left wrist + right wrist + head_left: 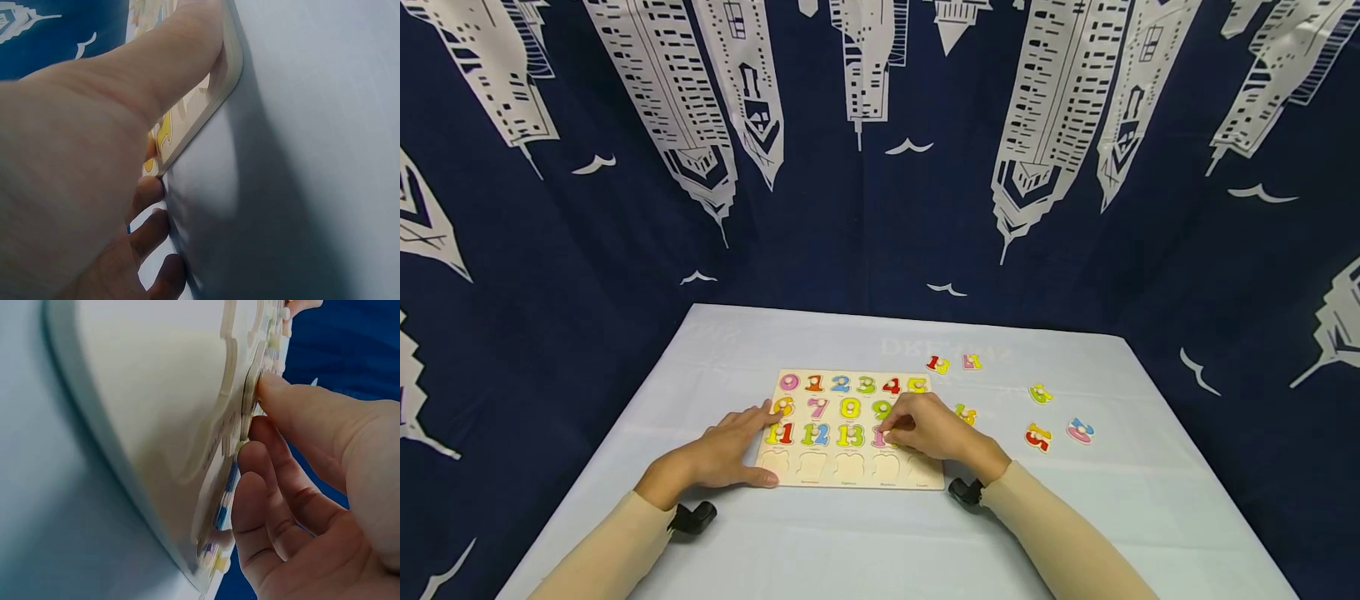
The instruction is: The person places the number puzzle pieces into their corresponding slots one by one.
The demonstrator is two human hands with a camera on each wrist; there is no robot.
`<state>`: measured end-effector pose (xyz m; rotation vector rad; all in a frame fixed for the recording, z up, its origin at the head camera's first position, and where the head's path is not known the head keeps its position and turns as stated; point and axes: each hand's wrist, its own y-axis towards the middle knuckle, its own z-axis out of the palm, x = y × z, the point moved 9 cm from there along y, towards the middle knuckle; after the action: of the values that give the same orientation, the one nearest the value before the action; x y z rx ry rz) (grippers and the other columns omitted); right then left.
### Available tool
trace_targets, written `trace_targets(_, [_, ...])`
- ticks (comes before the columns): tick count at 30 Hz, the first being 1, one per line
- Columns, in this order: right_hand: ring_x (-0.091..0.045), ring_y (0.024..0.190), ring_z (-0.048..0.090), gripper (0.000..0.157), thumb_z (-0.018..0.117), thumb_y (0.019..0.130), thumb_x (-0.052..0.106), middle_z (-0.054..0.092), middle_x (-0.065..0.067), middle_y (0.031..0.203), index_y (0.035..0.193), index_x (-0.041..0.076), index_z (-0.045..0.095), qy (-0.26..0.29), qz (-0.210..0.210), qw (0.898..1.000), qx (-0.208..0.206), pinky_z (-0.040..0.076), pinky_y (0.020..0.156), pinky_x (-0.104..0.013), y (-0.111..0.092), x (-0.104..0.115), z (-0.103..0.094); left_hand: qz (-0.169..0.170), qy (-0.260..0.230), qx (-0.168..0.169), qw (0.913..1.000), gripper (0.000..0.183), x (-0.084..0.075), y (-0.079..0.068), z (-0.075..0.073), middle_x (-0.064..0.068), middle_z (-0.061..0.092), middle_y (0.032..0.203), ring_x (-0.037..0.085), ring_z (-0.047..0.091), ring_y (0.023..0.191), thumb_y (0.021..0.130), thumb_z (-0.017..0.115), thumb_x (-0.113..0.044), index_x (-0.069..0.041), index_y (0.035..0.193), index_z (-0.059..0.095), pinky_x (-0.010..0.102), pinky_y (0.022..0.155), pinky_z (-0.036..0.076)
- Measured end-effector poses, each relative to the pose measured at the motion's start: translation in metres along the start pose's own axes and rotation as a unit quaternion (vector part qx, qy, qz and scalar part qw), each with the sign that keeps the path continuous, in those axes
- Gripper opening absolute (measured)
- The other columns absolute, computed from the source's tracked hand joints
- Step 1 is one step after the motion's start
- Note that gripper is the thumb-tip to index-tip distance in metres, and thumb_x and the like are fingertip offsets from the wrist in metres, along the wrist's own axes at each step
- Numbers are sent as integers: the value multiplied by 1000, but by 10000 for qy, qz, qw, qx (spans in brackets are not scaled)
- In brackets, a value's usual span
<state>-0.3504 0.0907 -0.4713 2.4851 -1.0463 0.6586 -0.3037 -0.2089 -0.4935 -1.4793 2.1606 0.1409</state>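
A wooden number puzzle board [849, 465] lies on the white table, its upper three rows mostly filled with coloured number pieces. The bottom row shows bare recesses. My left hand [722, 450] rests at the board's left side, fingers at the edge and thumb on the lower left corner. Over the right part of the third row, thumb and index finger of my right hand [936, 427] pinch a number piece [878, 437] with a pink 1. Its second digit is mostly hidden by the fingers. In the right wrist view that piece [251, 394] stands slightly proud of the board.
Loose number pieces lie right of the board: a red-and-yellow 13-like piece [937, 364], a pink-and-yellow one [972, 362], a yellow-green one [1041, 394], a red-and-yellow one [1038, 437] and a pink-and-blue one [1080, 431]. Another piece [966, 413] lies beside my right hand. A dark patterned cloth [865, 225] hangs behind.
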Motion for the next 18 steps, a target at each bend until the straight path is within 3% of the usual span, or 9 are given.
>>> trace_targets(18, [-8,90,61,16,94,100,15,80,4,107,116,15,92,223,311,9992,-124,52,81,-19,-5,-2,0,-20,-39,22,10000,115,-1,-1,-1,28,26,192,61,34,170,90,101,-50,-12,180,42,89,130,32])
